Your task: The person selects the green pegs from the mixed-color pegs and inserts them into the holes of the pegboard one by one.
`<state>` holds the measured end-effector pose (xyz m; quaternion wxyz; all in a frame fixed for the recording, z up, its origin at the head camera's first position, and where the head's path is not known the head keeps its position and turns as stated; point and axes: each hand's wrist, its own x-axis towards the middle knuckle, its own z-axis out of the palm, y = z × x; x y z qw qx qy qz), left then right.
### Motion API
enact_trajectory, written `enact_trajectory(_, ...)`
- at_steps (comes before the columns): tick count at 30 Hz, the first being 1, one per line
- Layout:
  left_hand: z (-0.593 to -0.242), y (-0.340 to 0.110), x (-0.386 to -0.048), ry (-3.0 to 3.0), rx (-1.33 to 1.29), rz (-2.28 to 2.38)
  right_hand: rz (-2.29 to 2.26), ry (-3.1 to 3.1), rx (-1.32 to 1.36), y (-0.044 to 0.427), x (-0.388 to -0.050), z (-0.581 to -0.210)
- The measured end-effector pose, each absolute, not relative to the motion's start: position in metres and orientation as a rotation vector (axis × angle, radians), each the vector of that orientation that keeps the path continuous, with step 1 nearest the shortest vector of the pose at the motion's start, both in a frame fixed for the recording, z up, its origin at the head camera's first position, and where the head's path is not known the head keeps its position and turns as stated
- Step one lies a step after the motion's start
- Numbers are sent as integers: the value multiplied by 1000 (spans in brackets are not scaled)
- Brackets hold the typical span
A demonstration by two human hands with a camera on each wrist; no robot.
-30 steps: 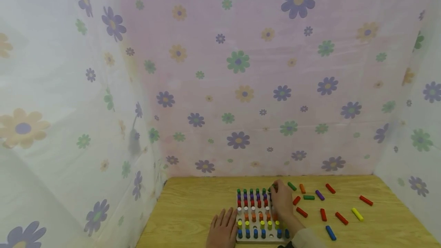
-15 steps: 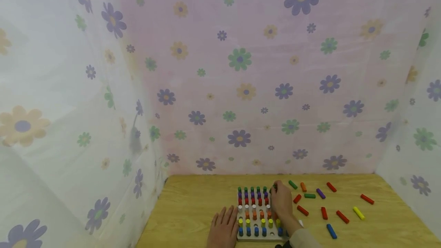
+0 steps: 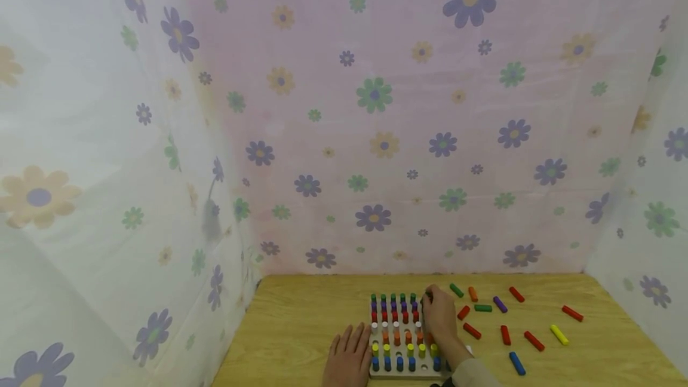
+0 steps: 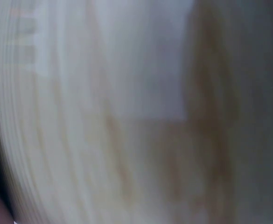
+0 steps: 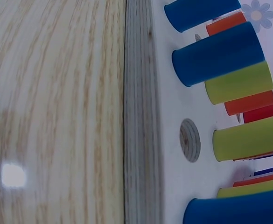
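A pale wooden pegboard (image 3: 400, 376) holds rows of coloured pegs standing upright. Beside its left edge, my left hand (image 3: 348, 356) lies palm down with straight fingers, the fingertips by the board's side. At the far right corner, my right hand (image 3: 442, 316) pinches a green peg (image 3: 428, 293) over the end of the green row; fingers hide most of it. The right wrist view shows the board's front edge, a blue peg (image 5: 218, 53), a yellow peg (image 5: 248, 138) and a bare hole (image 5: 190, 140). The left wrist view is a blur of wood grain.
Loose pegs lie scattered right of the board, among them a blue peg (image 3: 517, 363), a yellow peg (image 3: 559, 334), a purple peg (image 3: 500, 304) and several red ones. A white peg (image 3: 469, 349) shows beside the right forearm. A flowered curtain (image 3: 408, 136) closes off the table's back and sides.
My right hand has shifted slightly at the board's far right corner, and its fingers now cover more of the green peg. The left hand stays put.
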<state>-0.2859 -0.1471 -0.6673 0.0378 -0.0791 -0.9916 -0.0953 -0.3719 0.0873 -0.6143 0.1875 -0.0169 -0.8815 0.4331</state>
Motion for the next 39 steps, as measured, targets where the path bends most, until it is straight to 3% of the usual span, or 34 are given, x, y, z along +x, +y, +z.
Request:
enact_trajectory(23,-674,-148,-286,-3027,-253,-325,1231,-2518,11,90,-380,-624)
enact_trajectory(39,-676,-152,-288,-3002,-273,-359,1388,-2590,54,103,-377,-608)
